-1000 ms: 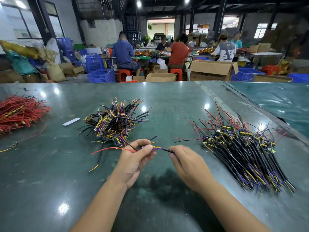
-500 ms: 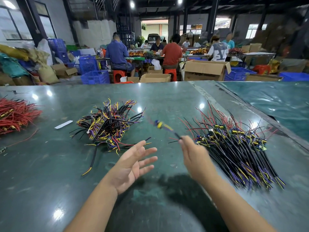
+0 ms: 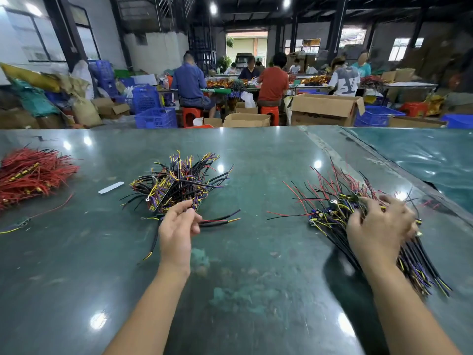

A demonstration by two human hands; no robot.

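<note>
Right hand [image 3: 381, 229] has dropped from mid-air onto the right pile [image 3: 330, 213] since half a second ago. The blurred wire we were carrying then can't be picked out from the rest now. Left hand [image 3: 178, 226] has gone from splayed over bare table to reaching forward at the middle pile [image 3: 176, 183]. Right fingers [image 3: 391, 201] are spread apart and bent down over the top of the harnesses, pressing on the heap, not pinching any single wire that we can see. Left fingers [image 3: 190, 204] are loosely curled with the tips at the near edge of the middle pile, thumb just beside a few loose red and black leads [image 3: 220, 221] that run out to the right. We can't tell whether they have closed on a wire. Right pile is black, purple and yellow leads with red ends fanned toward the far side, lying right of centre on the green table [image 3: 256, 278]. Middle pile is a tangled heap left of centre, well apart from it. Far left is a red wire bundle [image 3: 30, 175], with a white strip [image 3: 110, 187] between it and the middle pile. Beyond the table edge, people sit at another bench among cartons [image 3: 325, 108] and blue crates [image 3: 156, 117].
</note>
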